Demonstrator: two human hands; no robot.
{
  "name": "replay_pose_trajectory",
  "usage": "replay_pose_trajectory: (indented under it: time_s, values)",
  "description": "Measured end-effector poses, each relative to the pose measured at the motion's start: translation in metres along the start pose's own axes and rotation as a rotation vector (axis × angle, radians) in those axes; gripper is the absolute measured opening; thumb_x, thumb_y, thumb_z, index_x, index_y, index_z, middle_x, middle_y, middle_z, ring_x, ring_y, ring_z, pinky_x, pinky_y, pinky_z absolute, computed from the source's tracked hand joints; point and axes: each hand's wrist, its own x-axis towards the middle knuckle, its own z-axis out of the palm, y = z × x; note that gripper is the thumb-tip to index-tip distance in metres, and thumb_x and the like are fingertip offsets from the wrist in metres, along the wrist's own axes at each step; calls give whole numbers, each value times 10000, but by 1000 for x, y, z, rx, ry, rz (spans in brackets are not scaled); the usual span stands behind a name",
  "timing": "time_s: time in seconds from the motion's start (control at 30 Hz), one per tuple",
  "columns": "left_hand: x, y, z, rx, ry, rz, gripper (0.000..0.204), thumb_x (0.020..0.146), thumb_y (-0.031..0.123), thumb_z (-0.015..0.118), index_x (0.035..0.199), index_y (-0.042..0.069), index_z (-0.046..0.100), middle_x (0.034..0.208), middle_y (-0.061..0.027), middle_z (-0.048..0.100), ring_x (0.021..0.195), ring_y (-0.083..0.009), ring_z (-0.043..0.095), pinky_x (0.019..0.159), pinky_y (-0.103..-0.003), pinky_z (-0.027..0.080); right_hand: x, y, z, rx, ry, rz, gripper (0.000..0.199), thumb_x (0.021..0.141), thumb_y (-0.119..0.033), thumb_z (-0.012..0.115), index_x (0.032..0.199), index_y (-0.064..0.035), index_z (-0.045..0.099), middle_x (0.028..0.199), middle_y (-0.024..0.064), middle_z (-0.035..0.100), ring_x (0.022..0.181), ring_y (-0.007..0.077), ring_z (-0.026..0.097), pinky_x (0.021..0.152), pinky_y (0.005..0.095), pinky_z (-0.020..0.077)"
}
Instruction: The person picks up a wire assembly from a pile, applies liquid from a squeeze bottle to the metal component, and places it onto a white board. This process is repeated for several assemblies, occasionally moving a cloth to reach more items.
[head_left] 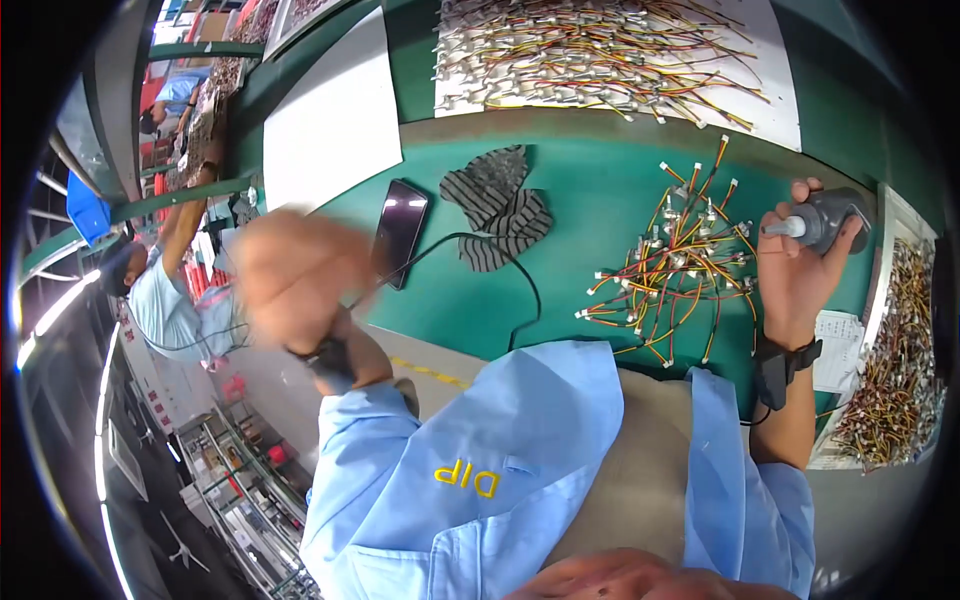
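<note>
Gripping a small grey bottle point(835, 218) with a white nozzle, the right hand point(800, 265) rests beside a loose heap of short wires point(680, 265) on the green table point(590, 190). The left hand point(290, 275) is raised and blurred; its grip cannot be told. Many wires still lie untouched.

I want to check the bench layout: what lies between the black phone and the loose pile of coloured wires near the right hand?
In the head view, striped grey gloves and a looping black cable lie on the green mat between the phone and the wire pile.
</note>
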Motion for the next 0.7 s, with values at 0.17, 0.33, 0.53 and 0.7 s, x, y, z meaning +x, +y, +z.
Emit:
replay_pose_trajectory:
  time_s: [0.17,0.33,0.53,0.7]
  values:
    - [13,-123,63,956,279,110,272,815,133,715,1062,43,645,917,-138,639,793,-227,618,662,-295,466,-7,5,3,-22,55,-19,513,946,-446,551,1193,-7,454,1050,85,514,647,128,424,725,274,385]
    - [22,-114,73,494,-55,-310,188,866,116,659,1011,19,590,785,-87,586,727,-189,569,648,-292,450,-13,5,1,-66,25,-25,529,944,-458,549,1219,-17,453,1110,87,526,713,141,480,770,288,417]
    - [50,-115,119,-230,53,-200,114,938,134,598,953,53,519,676,15,533,613,-71,468,553,-241,372,-16,6,-7,-136,-106,21,563,932,-494,545,1263,-53,435,1163,97,539,899,168,559,834,328,460]
    - [53,-84,163,-748,-9,-321,81,969,154,567,975,108,501,666,79,520,577,5,396,487,-191,262,-17,21,0,-290,-236,-32,530,946,-472,527,1268,-60,438,1214,190,559,977,209,601,771,328,515]
